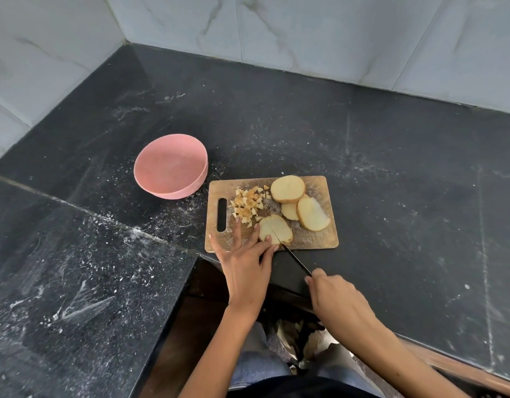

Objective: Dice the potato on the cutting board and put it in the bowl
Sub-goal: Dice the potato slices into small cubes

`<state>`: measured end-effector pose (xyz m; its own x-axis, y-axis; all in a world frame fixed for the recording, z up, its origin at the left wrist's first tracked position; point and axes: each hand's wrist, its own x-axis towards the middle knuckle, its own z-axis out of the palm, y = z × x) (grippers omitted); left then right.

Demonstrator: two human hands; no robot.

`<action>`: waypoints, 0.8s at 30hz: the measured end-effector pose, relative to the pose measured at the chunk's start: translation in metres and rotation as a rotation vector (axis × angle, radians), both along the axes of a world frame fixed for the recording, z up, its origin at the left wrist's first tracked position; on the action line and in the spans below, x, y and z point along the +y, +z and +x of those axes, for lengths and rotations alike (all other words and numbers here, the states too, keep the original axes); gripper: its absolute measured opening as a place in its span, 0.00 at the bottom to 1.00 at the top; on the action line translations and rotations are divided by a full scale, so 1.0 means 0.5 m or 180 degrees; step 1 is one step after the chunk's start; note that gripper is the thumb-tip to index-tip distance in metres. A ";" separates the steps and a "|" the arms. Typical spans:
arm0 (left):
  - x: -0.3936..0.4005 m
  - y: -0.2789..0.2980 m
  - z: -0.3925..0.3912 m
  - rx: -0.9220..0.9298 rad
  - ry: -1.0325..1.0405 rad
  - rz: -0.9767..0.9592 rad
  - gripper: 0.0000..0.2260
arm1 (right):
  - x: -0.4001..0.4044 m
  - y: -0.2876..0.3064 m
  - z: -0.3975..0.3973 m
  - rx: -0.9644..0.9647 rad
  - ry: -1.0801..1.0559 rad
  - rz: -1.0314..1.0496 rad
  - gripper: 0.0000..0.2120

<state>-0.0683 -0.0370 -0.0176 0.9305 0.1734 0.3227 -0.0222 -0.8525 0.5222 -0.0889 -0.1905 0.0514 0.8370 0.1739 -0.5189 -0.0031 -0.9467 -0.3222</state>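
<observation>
left hand [246, 264]: fingers spread flat, tips pinning the oval potato slice [275, 234] in front of it
right hand [332, 294]: curled round the knife [295, 258] handle, which it hides; thin blade's on the slice
board [311, 239]: scuffed wood
diced bits [246, 206]: just past left fingertips
bowl [170, 166]: matte pink, round, further left

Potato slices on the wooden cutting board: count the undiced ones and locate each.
4. One far slice at the board's back; one right slice; one middle slice partly hidden between them; one near slice under the knife. More could lie hidden beneath.
</observation>
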 end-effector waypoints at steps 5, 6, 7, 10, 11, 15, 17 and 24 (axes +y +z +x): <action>0.001 -0.003 -0.004 0.0006 -0.0031 0.0102 0.05 | -0.005 0.016 0.005 -0.0175 -0.0099 0.0206 0.14; 0.000 -0.001 -0.005 0.0003 -0.0033 0.0122 0.06 | 0.000 0.017 0.012 -0.0191 -0.0121 0.0238 0.14; 0.000 0.000 -0.005 -0.0026 -0.0023 0.0145 0.05 | 0.007 0.018 0.020 -0.0212 -0.0139 0.0272 0.14; 0.002 0.003 -0.003 -0.0160 0.0033 0.0164 0.03 | 0.034 0.011 0.044 -0.0309 -0.0122 0.0281 0.15; 0.004 0.003 -0.003 -0.0175 0.0032 0.0134 0.04 | 0.042 0.007 0.051 -0.0326 -0.0108 0.0255 0.15; 0.007 0.007 -0.002 -0.0104 -0.0015 0.0083 0.05 | 0.066 -0.011 0.074 -0.0343 -0.0077 0.0154 0.17; 0.007 0.007 -0.003 -0.0102 -0.0028 0.0090 0.06 | 0.071 -0.018 0.077 -0.0345 -0.0059 0.0099 0.17; 0.009 0.009 0.001 -0.0087 -0.0075 -0.0022 0.07 | 0.088 -0.026 0.098 -0.0165 -0.0014 0.0103 0.14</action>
<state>-0.0680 -0.0326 -0.0128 0.9252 0.1538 0.3470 -0.0567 -0.8480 0.5270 -0.0398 -0.1467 0.0383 0.8634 0.1861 -0.4690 0.0103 -0.9358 -0.3524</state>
